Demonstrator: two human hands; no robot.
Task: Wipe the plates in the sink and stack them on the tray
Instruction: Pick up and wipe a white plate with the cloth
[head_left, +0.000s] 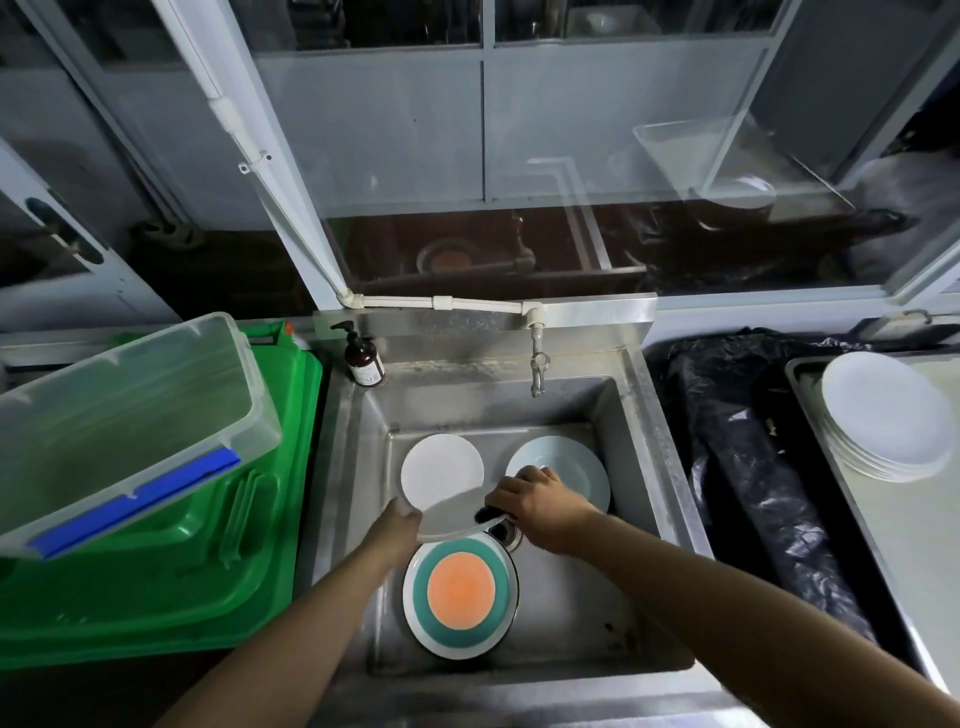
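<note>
Over the steel sink (631, 441), my left hand (397, 525) grips the left rim of a white plate (454, 514) held tilted above the basin. My right hand (530, 499) holds a dark sponge (491, 514) pressed against that plate's right edge. Below it lies a plate with an orange centre and teal ring (461, 595). A white plate (441, 470) rests at the back left of the basin and a pale blue plate (576, 467) at the back right. On the metal tray (893, 519) to the right stands a stack of white plates (888, 415).
A tap (538, 364) hangs over the basin's back and a brown pump bottle (363, 356) stands on its back left corner. A clear plastic box (130, 415) sits on a green bin lid (171, 571) at left. A black plastic bag (753, 467) lies between sink and tray.
</note>
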